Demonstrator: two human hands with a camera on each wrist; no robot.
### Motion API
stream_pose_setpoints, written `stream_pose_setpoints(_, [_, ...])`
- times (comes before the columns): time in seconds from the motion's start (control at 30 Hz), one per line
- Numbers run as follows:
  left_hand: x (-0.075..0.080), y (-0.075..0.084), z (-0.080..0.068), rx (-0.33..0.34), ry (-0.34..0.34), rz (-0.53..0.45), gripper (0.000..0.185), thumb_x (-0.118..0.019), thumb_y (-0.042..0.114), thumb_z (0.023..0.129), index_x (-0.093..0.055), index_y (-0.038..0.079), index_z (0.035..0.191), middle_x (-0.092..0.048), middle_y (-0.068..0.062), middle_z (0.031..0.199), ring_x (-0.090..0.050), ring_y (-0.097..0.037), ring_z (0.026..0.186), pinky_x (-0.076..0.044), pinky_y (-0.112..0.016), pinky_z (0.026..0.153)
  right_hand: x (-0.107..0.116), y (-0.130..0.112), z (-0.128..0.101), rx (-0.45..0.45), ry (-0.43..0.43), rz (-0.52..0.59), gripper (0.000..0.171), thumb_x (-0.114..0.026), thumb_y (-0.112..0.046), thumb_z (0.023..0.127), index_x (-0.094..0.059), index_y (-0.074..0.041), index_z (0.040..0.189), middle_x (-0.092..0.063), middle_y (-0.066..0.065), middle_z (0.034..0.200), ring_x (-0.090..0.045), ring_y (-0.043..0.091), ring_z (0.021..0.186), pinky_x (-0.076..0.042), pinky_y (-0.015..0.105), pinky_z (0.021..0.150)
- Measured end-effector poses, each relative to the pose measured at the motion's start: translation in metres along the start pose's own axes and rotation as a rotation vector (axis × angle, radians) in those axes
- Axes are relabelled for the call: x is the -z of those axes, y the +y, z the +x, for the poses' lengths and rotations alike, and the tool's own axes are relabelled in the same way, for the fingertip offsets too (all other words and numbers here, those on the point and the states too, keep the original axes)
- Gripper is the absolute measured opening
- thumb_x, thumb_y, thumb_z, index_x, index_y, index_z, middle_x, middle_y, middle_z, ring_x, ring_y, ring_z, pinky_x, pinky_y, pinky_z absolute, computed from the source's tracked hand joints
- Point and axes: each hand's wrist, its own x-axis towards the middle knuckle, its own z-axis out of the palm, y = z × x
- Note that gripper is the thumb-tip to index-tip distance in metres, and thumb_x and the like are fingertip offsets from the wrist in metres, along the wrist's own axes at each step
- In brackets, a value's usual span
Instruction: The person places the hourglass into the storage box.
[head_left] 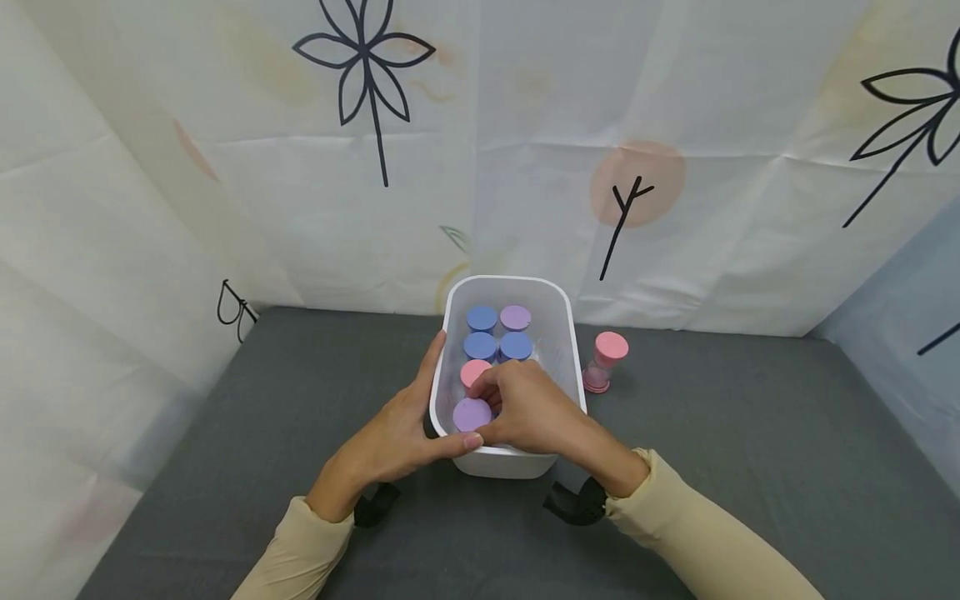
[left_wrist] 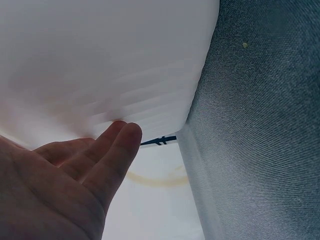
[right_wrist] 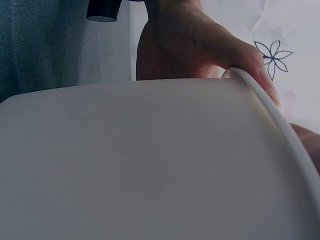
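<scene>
A white plastic bin (head_left: 551, 312) stands on the dark table. Inside it are several sand timers with round caps: blue (head_left: 482, 318), purple (head_left: 515, 317) and pink (head_left: 475, 372). My left hand (head_left: 393, 437) holds the bin's near left corner, thumb over the front rim, fingers along the outer left wall. In the left wrist view its fingers (left_wrist: 107, 155) lie against the wall. My right hand (head_left: 528, 407) reaches in over the front rim and pinches a purple-capped sand timer (head_left: 472, 415) at the near left. Its palm hides what lies below. Outside stands a pink sand timer (head_left: 606, 362).
The dark grey cloth of the table (head_left: 720, 450) spreads to both sides of the bin. A pale patterned curtain (head_left: 525, 208) hangs right behind the table. The bin's side wall (right_wrist: 150, 160) fills most of the right wrist view.
</scene>
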Motion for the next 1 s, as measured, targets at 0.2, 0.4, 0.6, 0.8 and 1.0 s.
stream_pose_setpoints(0.2, [-0.0007, 0.0004, -0.0001, 0.002, -0.005, -0.009, 0.119, -0.081, 0.042, 0.085, 0.009, 0.037, 0.162, -0.032, -0.002, 0.161, -0.053, -0.02, 0.128, -0.044, -0.052, 0.102, -0.0023, -0.0005, 0.0003, -0.003, 0.006, 0.003, 0.028, -0.09, -0.009, 0.072, -0.076, -0.003, 0.095, -0.073, -0.003, 0.081, -0.064, 0.005, 0.072, -0.051, 0.024, 0.07])
stream_pose_setpoints(0.4, [-0.0008, 0.0007, -0.0001, -0.002, -0.002, -0.006, 0.119, -0.081, 0.042, 0.085, 0.009, 0.037, 0.162, -0.032, -0.002, 0.161, -0.052, -0.018, 0.128, -0.043, -0.052, 0.103, -0.003, -0.0017, 0.0008, -0.01, 0.012, 0.003, 0.03, -0.09, -0.007, 0.072, -0.077, 0.0, 0.098, -0.074, -0.001, 0.081, -0.062, 0.005, 0.07, -0.05, 0.025, 0.067])
stream_pose_setpoints(0.6, [-0.0007, -0.0002, -0.0009, -0.001, 0.001, -0.005, 0.119, -0.081, 0.042, 0.085, 0.009, 0.037, 0.162, -0.034, -0.003, 0.16, -0.053, -0.019, 0.127, -0.043, -0.053, 0.103, -0.0034, -0.0016, 0.0011, -0.007, 0.016, -0.003, 0.031, -0.09, -0.007, 0.072, -0.077, 0.0, 0.099, -0.074, 0.0, 0.082, -0.062, 0.006, 0.07, -0.05, 0.025, 0.067])
stream_pose_setpoints(0.8, [-0.001, 0.0002, -0.0005, 0.001, -0.002, -0.007, 0.118, -0.081, 0.042, 0.085, 0.009, 0.037, 0.162, -0.033, -0.005, 0.161, -0.055, -0.022, 0.125, -0.045, -0.052, 0.1, -0.0028, -0.0003, -0.0015, -0.001, 0.03, -0.018, 0.032, -0.091, -0.008, 0.072, -0.077, 0.0, 0.098, -0.074, 0.001, 0.083, -0.064, 0.008, 0.072, -0.05, 0.025, 0.068])
stream_pose_setpoints(1.0, [-0.0011, 0.0004, -0.0003, 0.007, -0.002, -0.013, 0.119, -0.081, 0.042, 0.085, 0.009, 0.037, 0.162, -0.031, -0.005, 0.162, -0.055, -0.023, 0.124, -0.045, -0.052, 0.1, -0.002, -0.0015, -0.0032, -0.02, 0.035, -0.015, 0.029, -0.092, -0.011, 0.072, -0.077, -0.003, 0.095, -0.073, -0.001, 0.08, -0.062, 0.01, 0.071, -0.05, 0.028, 0.066])
